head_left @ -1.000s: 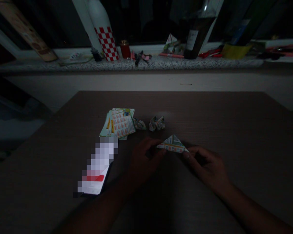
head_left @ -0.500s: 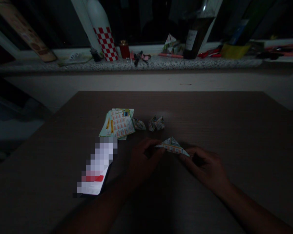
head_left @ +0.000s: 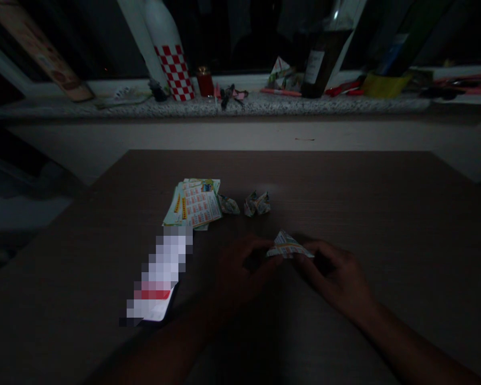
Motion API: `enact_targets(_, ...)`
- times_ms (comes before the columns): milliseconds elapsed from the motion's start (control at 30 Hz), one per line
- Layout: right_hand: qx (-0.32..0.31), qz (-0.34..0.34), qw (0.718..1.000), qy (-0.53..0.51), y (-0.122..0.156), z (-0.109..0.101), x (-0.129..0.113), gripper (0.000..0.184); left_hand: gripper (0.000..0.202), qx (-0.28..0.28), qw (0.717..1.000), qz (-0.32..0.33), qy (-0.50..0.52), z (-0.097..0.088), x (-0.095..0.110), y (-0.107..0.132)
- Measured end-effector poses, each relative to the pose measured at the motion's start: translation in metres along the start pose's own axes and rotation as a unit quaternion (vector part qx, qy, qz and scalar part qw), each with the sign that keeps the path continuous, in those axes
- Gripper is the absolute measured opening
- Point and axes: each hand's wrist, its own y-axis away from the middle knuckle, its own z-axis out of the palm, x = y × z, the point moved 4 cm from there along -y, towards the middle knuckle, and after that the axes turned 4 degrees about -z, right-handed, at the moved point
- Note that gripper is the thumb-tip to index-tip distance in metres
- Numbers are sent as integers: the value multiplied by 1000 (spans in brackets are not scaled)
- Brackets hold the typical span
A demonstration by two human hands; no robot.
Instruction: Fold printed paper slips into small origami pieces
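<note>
A printed paper folded into a small triangle [head_left: 287, 245] is pinched between both hands above the table. My left hand [head_left: 242, 267] grips its left side, thumb in front and fingers behind. On the right, my right hand [head_left: 336, 272] is closed on the other corner in the same way. Beyond the hands stand small folded paper pieces [head_left: 257, 203], and one more folded piece [head_left: 228, 204] touches the stack of printed sheets [head_left: 200, 206]. The fingertips behind the triangle are hidden.
A lit phone [head_left: 158, 278], partly blurred out, lies left of my left hand on the brown table [head_left: 344, 187]. Along the stone windowsill [head_left: 144, 110] stand a red-and-white checkered bottle [head_left: 174, 69], a dark bottle [head_left: 318, 64], a red jar [head_left: 204, 83] and a yellow container [head_left: 386, 84].
The folded paper has turned a little and its shape looks narrower. My left hand has shifted slightly right and down, closer to my right hand, which has barely moved.
</note>
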Motion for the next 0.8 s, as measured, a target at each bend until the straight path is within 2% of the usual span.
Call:
enact_targets(100,-2,-23,1000,15,0,0,0,11,18,-36,998,37,34,4,4,4)
enact_targets(233,-3,-42,999,18,-1,0,1,12,28,-109,983,76,129,9,10,8)
enact_targets(300,-6,-61,998,14,0,0,-2,11,23,-115,976,33,182,9,7,7)
enact_targets(367,-19,-83,996,5,0,0,-5,10,16,-95,966,-65,233,9,-2,4)
enact_targets(433,-35,-102,994,-4,1,1,-8,11,17,-81,944,-161,277,11,-11,2)
enact_targets(467,-41,-108,993,-8,1,2,-9,13,19,-88,932,-189,296,13,-14,1)
enact_targets(633,-47,-110,992,-36,1,4,-10,16,14,-177,914,-196,308,24,-13,-1)
enact_targets(800,-37,-86,994,-57,2,8,-9,4,13,-199,906,-213,308,29,-11,3)
